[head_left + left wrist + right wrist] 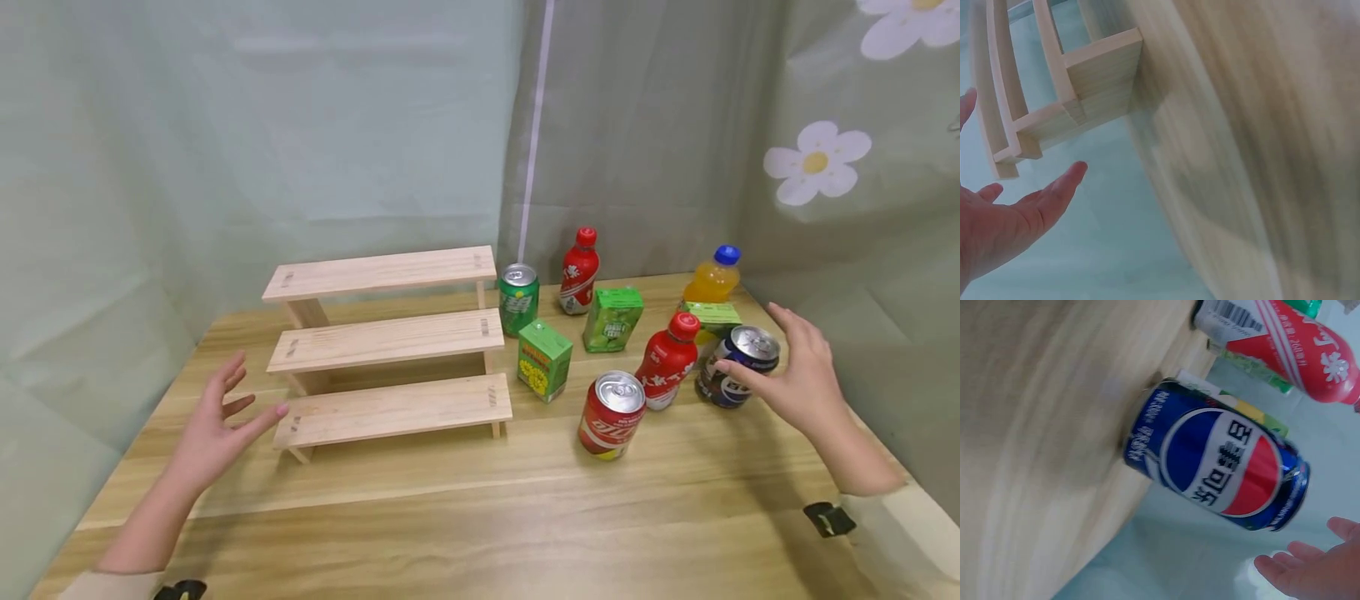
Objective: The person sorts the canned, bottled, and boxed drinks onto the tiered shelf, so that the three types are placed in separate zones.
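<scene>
My right hand (810,379) is beside a blue Pepsi can (753,346), fingers spread and holding nothing. The thumb overlaps the can in the head view, but the right wrist view shows the fingertips (1270,569) apart from the can (1216,459). Left of it stand a red bottle (666,362) and a red cola can (613,417). On the other side, my left hand (213,433) hovers empty, fingers spread, by the left end of a three-step wooden stand (386,340). A gap separates the left hand (1019,215) from the stand (1104,78) in the left wrist view.
Right of the stand are a green can (518,304), a green-and-yellow drink carton (543,362), a green carton (613,321) and another red bottle (579,271). An orange drink bottle (708,282) and a further carton (712,313) stand behind the Pepsi can. Curtains enclose the wooden table (450,517).
</scene>
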Demonstrator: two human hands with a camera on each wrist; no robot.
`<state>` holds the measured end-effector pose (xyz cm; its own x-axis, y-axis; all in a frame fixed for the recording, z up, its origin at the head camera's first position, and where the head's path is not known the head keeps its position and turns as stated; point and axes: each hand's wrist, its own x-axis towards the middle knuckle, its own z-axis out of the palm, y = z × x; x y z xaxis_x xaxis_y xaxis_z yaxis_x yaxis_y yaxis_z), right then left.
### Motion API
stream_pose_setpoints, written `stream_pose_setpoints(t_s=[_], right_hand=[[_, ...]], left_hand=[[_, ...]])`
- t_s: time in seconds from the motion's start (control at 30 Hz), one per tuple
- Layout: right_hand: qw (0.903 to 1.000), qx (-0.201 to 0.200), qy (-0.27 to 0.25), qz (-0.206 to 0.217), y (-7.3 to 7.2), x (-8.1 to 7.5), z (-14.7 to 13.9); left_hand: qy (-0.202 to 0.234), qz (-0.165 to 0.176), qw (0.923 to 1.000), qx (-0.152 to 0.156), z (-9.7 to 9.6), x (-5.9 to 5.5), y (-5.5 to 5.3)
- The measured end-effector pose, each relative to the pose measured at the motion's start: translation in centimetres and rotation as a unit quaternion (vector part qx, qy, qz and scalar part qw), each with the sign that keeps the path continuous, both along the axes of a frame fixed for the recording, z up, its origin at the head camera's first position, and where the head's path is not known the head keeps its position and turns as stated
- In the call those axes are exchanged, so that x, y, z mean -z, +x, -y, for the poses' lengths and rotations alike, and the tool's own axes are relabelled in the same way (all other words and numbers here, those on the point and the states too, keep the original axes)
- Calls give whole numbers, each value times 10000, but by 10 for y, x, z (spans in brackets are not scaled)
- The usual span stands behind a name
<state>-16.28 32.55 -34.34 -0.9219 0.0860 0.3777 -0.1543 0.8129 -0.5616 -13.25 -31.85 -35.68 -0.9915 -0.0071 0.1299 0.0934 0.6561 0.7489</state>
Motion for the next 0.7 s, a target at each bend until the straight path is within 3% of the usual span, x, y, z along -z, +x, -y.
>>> stream_pose_setpoints(t_s=[0.3,0.53,0.7], right_hand=[[9989,186,-307,314,-4,12,-10],[9907,29,-1173,687,-6,22,-16],[9913,-32,-1070,771,-8,28,-19]], left_hand=[[230,398,9989,37,4,13,2],[532,785,9953,220,6,23,1],[953,1020,9898,301,6,27,1]])
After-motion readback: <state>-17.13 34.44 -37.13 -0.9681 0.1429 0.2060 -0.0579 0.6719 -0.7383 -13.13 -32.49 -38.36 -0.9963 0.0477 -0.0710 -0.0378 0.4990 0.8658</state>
